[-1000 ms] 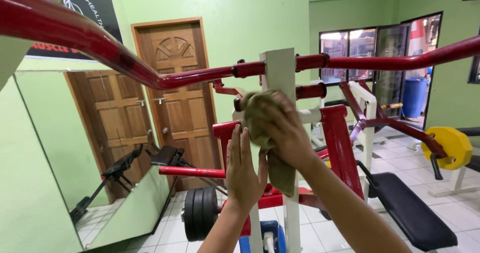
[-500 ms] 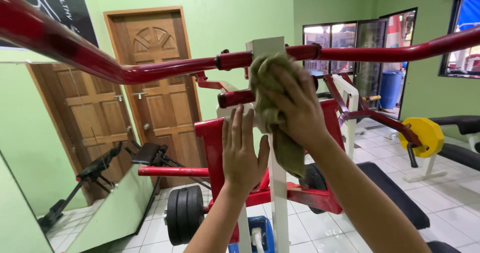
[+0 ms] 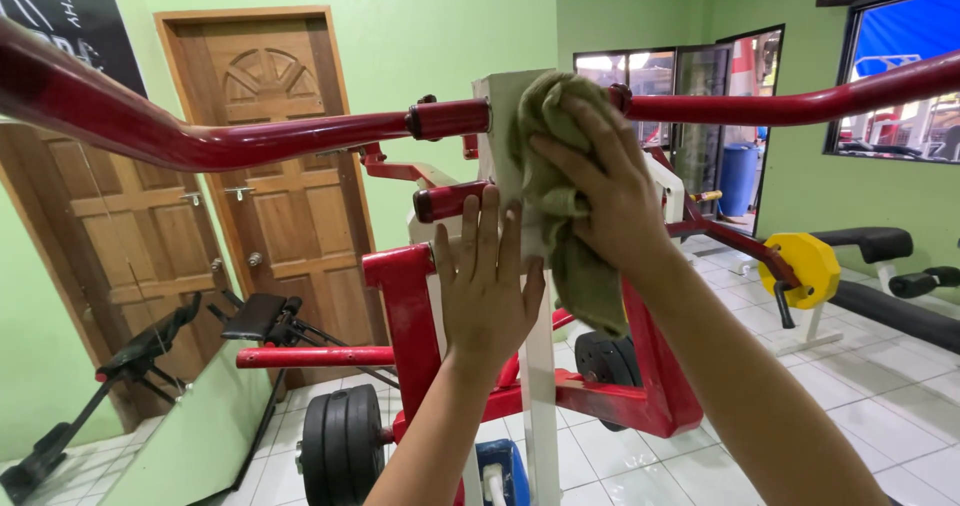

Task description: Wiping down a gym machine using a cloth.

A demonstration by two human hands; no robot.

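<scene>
**Cloth on the white upright of a red gym machine**

Mirror (image 3: 200,436) and wooden door (image 3: 275,166) fill the left of the view, with a stack of black weight plates (image 3: 340,446) on the tiled floor below. A long red bar (image 3: 250,141) runs across the top to the white upright post (image 3: 497,116) in the middle. The left hand (image 3: 487,291) lies flat and released, fingers spread, against that post, holding nothing. Just to its right, the right hand (image 3: 600,201) is closed on an olive-green cloth (image 3: 560,206) and presses it to the top of the post, where the bar crosses; the loose end hangs down below the palm. The cloth looks soft, light and limp, so it likely bunches and slips unless gathered in a full palm grip near its middle. Farther right sits a yellow weight plate (image 3: 800,266) and a black padded bench (image 3: 880,241).
</scene>
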